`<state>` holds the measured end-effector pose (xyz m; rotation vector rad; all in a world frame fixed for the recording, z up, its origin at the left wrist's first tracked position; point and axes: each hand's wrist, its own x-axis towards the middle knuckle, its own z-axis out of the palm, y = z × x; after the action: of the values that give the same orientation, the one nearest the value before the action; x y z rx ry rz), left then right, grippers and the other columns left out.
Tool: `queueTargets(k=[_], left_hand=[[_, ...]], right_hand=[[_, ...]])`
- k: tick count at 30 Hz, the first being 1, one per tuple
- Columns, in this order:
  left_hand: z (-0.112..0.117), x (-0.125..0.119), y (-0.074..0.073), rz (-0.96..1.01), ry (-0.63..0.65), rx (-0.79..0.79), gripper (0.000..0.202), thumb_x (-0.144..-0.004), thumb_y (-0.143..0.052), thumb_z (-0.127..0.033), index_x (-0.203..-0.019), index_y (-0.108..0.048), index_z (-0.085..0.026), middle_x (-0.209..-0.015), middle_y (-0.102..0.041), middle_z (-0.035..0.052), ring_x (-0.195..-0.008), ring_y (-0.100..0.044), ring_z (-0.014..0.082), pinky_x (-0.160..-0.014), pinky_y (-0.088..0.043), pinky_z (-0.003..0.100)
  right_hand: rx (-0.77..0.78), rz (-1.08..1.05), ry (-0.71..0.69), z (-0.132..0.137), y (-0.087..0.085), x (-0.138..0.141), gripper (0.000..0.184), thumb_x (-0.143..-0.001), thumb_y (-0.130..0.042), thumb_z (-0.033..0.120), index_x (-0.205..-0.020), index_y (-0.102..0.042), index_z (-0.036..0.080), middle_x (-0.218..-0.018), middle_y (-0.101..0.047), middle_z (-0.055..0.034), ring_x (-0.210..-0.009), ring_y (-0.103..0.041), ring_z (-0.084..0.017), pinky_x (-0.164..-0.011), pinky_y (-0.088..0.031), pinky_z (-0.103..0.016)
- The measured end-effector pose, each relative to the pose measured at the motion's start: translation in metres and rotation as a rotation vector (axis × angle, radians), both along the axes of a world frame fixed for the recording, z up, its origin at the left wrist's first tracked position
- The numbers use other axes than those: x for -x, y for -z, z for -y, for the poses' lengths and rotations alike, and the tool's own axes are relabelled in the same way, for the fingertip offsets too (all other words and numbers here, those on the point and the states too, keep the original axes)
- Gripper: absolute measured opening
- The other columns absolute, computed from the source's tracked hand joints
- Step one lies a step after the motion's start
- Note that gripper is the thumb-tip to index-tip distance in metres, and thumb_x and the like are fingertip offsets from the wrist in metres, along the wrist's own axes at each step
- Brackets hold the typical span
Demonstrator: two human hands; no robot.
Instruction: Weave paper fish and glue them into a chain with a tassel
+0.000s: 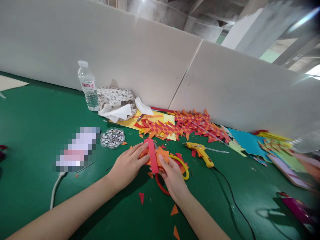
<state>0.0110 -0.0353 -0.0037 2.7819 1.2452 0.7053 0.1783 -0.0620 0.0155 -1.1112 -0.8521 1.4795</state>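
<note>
Between the hands, red strip (152, 155) lies lengthwise away from the body; left hand (127, 165) pinches its far end, right hand (173, 178) fingers clamp its middle.

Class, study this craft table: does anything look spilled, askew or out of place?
Small red and orange paper offcuts lie scattered on the green table around the left hand and the right hand, which holds a red strip. The glue gun lies on its side.

Two bare forearms (75, 203), left grip (127, 165), right grip (173, 176)
</note>
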Motion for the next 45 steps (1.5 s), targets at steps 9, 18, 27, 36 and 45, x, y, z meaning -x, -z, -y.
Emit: queueTargets(k=[9, 18, 27, 36, 45], left_hand=[[0.000, -0.001, -0.005, 0.796, -0.036, 0.572, 0.078, -0.064, -0.038, 0.000, -0.137, -0.029, -0.027, -0.144, -0.031, 0.0055, -0.126, -0.037, 0.0233, -0.097, -0.040, 0.040], [-0.005, -0.003, -0.013, 1.397, 0.052, 1.483, 0.047, -0.064, -0.057, -0.012, -0.111, -0.055, -0.017, -0.107, -0.065, 0.0085, -0.089, -0.064, 0.0197, -0.074, -0.050, 0.028], [-0.001, -0.009, -0.009, 1.219, 0.032, 1.395, 0.056, -0.058, -0.074, -0.013, -0.110, -0.052, -0.015, -0.101, -0.067, 0.0087, -0.090, -0.064, 0.0219, -0.080, -0.049, 0.034], [-0.003, -0.008, -0.007, 1.283, -0.075, 1.329, 0.055, -0.057, -0.077, -0.018, -0.106, -0.054, -0.015, -0.106, -0.066, 0.0099, -0.094, -0.064, 0.0239, -0.083, -0.049, 0.036], [-0.003, -0.010, -0.010, 1.306, -0.071, 1.329, 0.053, -0.057, -0.076, -0.016, -0.105, -0.051, -0.014, -0.104, -0.067, 0.0098, -0.092, -0.064, 0.0223, -0.085, -0.048, 0.036]], right_hand=[[0.019, 0.007, 0.087, -0.006, 0.008, -0.012, 0.028, -0.073, -0.066, 0.038, -0.092, -0.061, 0.019, -0.091, -0.070, -0.0061, -0.078, -0.067, -0.020, -0.062, -0.054, -0.030], [0.021, 0.088, -0.058, -0.005, 0.002, -0.010, 0.029, -0.071, -0.067, 0.039, -0.091, -0.064, 0.019, -0.089, -0.070, -0.0052, -0.080, -0.066, -0.021, -0.071, -0.053, -0.034], [-0.323, 0.819, -0.031, -0.003, 0.003, -0.014, 0.022, -0.081, -0.054, 0.038, -0.076, -0.065, 0.019, -0.072, -0.064, -0.0033, -0.076, -0.061, -0.022, -0.072, -0.047, -0.034], [-0.385, 0.869, 0.243, -0.004, 0.008, -0.017, 0.030, -0.074, -0.062, 0.035, -0.100, -0.056, 0.022, -0.085, -0.062, -0.0036, -0.076, -0.060, -0.018, -0.070, -0.050, -0.031], [-0.484, 1.059, 0.305, -0.002, 0.005, -0.019, 0.020, -0.076, -0.060, 0.028, -0.095, -0.060, 0.023, -0.079, -0.066, -0.0021, -0.078, -0.063, -0.019, -0.078, -0.049, -0.035]])
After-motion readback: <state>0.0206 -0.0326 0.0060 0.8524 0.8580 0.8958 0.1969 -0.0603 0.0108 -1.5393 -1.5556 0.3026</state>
